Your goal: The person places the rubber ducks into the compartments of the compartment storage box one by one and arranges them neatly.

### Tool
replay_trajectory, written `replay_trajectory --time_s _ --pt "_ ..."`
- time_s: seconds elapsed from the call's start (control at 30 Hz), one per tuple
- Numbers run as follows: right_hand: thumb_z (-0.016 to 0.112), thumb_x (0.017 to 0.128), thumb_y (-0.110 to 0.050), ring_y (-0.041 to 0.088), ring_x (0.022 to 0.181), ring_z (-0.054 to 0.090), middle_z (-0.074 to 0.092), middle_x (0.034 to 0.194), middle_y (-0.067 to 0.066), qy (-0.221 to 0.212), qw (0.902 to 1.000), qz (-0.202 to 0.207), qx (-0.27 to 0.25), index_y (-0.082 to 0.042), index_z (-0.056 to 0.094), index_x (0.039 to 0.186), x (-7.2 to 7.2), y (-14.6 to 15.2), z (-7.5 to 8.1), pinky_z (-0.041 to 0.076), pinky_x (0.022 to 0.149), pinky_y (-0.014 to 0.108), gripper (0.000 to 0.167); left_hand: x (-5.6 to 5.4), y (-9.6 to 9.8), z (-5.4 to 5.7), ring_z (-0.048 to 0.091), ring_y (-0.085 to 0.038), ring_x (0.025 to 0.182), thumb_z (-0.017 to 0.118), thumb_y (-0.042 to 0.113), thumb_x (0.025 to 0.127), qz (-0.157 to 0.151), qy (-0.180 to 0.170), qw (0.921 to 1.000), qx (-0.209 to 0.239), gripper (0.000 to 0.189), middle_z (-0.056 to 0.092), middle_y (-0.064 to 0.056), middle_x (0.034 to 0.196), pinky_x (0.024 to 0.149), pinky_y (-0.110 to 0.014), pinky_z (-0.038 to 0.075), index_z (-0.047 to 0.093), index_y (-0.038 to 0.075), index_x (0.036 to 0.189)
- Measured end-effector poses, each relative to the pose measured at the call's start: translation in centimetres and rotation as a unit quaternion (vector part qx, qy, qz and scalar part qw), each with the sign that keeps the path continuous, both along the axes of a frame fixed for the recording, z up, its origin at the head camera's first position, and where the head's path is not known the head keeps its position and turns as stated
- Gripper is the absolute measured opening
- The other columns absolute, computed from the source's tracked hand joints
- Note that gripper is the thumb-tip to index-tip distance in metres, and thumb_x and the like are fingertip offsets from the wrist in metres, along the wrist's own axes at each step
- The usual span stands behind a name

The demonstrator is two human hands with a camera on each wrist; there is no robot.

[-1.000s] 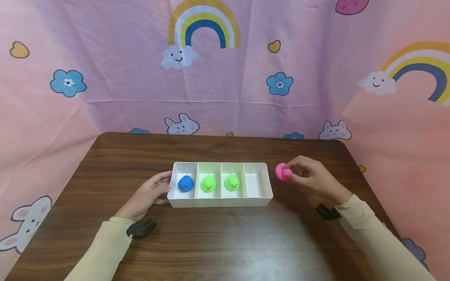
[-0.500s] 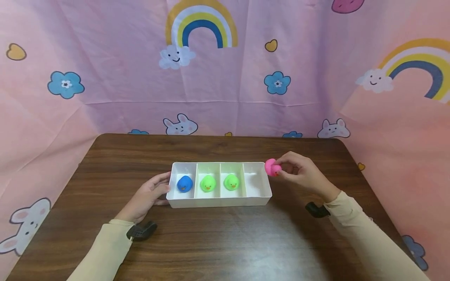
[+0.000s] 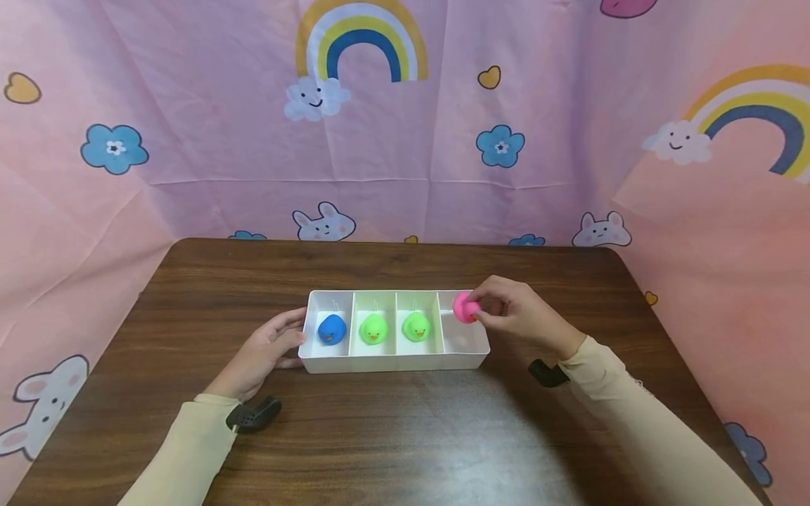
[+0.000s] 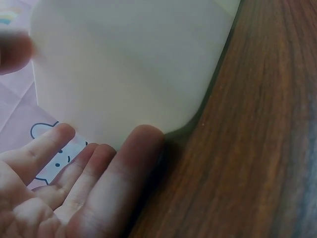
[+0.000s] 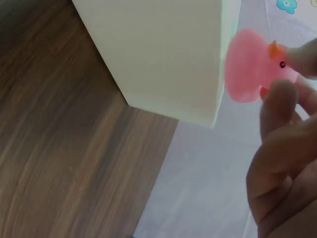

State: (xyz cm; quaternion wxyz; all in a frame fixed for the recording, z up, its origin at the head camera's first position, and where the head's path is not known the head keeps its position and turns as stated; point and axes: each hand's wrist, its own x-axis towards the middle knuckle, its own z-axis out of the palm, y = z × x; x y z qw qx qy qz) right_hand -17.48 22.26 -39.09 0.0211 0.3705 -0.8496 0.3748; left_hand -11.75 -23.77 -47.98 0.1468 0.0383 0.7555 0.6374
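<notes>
My right hand (image 3: 522, 309) pinches a pink rubber duck (image 3: 465, 308) between thumb and fingertips, over the right-hand compartment of a white divided tray (image 3: 395, 363). In the right wrist view the pink duck (image 5: 246, 66) shows beside the tray's rim, its head between the fingers. My left hand (image 3: 266, 353) holds the tray's left end, the thumb at the rim. Fingertips (image 4: 143, 139) touch the tray's end wall in the left wrist view. A blue duck (image 3: 332, 329) sits in the leftmost compartment. Two green ducks, one left (image 3: 373, 329) and one right (image 3: 417, 327), fill the middle compartments.
The tray stands on a dark wooden table (image 3: 392, 436). Behind the table and at its sides hangs a pink and purple cloth (image 3: 392, 147) printed with rainbows, flowers and rabbits. A black wrist camera (image 3: 253, 414) sits below the left hand.
My right hand has carried the pink duck leftward, from beside the tray across its right rim to over the right-hand compartment. The left hand and the tray have stayed in place.
</notes>
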Motion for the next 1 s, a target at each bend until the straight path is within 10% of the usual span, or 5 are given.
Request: replay_trajectory --time_s 1.0 --pt "0.079 0.091 -0.013 0.019 0.099 0.067 0.074 0.112 0.0 -0.025 0.9856 -0.037 0.163 -0.014 0.076 0.108 0.1 -2.3 -2.0 0.057 0.087 0.039 0.017 0.0 0.1 0.1 0.048 -0.048 0.139 0.056 0.028 0.107 0.004 -0.001 1.0 0.003 0.061 0.038 -0.025 0.161 0.093 -0.046 0.06 0.033 0.007 0.159"
